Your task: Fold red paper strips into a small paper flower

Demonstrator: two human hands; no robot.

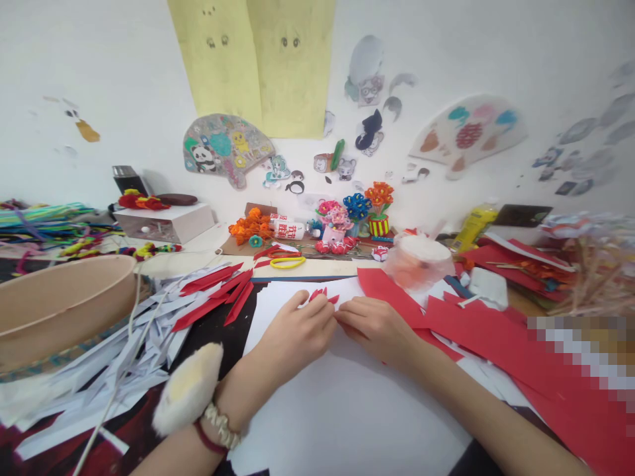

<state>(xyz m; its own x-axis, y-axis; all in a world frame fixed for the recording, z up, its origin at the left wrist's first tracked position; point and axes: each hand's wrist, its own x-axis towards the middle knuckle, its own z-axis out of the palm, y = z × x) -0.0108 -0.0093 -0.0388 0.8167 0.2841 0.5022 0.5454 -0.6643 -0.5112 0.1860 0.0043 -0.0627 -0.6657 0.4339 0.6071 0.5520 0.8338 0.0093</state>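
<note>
My left hand (296,334) and my right hand (374,327) meet over a white sheet (347,410) in the middle of the table. Both have their fingers pinched on a small folded red paper piece (321,295), whose pointed tips stick out above the fingertips. On my left wrist are a beaded bracelet and a red cord, with a fluffy cream pom-pom (189,389) beside it. Several folded red paper strips (218,291) lie to the left of my hands on a heap of white paper strips (114,357).
A tan bowl (59,304) stands at the left. Red paper sheets (496,337) spread to the right, beside a clear lidded tub (419,261). Behind are yellow-handled scissors (285,259), a glue bottle (290,230), pipe-cleaner flowers (354,208) and a white box (166,221) against the wall.
</note>
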